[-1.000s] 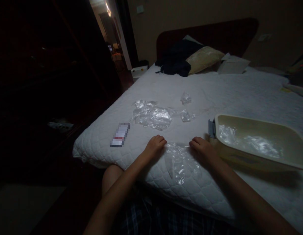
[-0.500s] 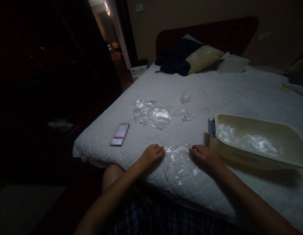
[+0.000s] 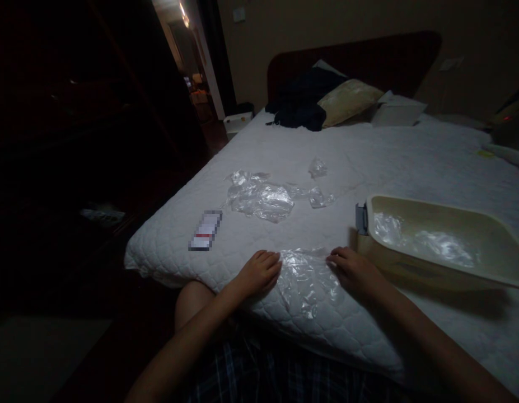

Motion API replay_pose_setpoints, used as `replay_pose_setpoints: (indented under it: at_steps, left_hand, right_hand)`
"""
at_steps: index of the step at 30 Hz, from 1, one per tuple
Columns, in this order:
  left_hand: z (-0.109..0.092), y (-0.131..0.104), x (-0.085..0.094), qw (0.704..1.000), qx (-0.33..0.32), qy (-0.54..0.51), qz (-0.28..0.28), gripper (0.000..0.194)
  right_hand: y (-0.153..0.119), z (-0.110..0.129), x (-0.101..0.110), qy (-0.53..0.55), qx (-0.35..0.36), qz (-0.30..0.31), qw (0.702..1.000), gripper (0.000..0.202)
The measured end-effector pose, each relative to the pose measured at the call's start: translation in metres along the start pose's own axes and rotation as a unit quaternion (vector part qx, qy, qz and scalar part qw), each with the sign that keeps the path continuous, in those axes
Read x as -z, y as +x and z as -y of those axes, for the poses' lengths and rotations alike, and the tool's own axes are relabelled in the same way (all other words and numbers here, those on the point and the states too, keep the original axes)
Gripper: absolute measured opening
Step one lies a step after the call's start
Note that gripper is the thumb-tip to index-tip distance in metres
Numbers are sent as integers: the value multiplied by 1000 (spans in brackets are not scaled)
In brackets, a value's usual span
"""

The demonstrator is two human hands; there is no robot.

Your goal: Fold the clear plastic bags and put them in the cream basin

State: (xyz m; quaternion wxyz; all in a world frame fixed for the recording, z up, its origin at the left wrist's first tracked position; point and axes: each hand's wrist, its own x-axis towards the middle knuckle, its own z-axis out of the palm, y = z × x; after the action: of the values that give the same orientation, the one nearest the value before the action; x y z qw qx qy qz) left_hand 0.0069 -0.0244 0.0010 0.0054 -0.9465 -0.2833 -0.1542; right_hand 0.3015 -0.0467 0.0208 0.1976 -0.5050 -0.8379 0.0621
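A clear plastic bag (image 3: 303, 280) lies spread over the front edge of the bed, its surface crinkled and shiny. My left hand (image 3: 262, 272) is at its upper left side, fingers together and closed on the edge. At the opposite upper corner, my right hand (image 3: 347, 265) pinches the bag between thumb and fingers. Farther back on the quilt lies more crumpled clear plastic (image 3: 270, 200), with a small separate piece (image 3: 317, 167) behind it. To the right stands a cream plastic bin (image 3: 414, 274) with clear plastic inside.
A phone (image 3: 205, 230) with a blurred screen lies on the white quilted bed (image 3: 171, 235), left of my hands. Dark clothing (image 3: 299, 106) and a beige pillow (image 3: 351, 101) are heaped by the headboard (image 3: 402, 61). A white box (image 3: 238, 123) stands beyond the bed's far left side.
The bag's upper edge, straight and taut between my hands before, now looks looser and more wrinkled. My left hand has shifted slightly down and flattened. My right hand has barely moved.
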Motion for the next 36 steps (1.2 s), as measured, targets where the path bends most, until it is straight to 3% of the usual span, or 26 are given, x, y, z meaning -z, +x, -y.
replay_pose_setpoints:
  at_steps: [6, 9, 11, 15, 19, 24, 28, 31, 36]
  left_hand:
    - [-5, 1, -1, 1000, 9, -4, 4, 29]
    - [-6, 0, -5, 1000, 17, -14, -6, 29]
    - [-6, -2, -7, 1000, 20, -16, -9, 31]
    - [-6, -9, -6, 1000, 24, -17, 2, 36]
    - [-7, -14, -6, 998, 42, -46, -3, 37]
    - [-8, -10, -8, 974, 115, -168, -104, 32]
    - [-1, -2, -5, 916, 260, -231, -200, 24]
    - [11, 4, -5, 886, 355, -246, -171, 23]
    - [27, 13, -12, 879, 365, -301, -59, 35]
  right_hand:
    - [38, 42, 5, 152, -96, -14, 984, 19]
    - [62, 63, -14, 193, -104, 62, 974, 30]
    - [72, 66, -28, 165, -124, 114, 972, 30]
    - [74, 47, -41, 68, -177, 143, 971, 27]
    - [58, 18, -34, 51, -197, 121, 971, 30]
    - [42, -6, -22, 161, -209, 86, 961, 25]
    - [38, -22, -16, 208, -221, 17, 953, 21]
    - [37, -31, -16, 213, -225, 9, 951, 19]
    - [38, -33, -20, 203, -223, 52, 952, 18]
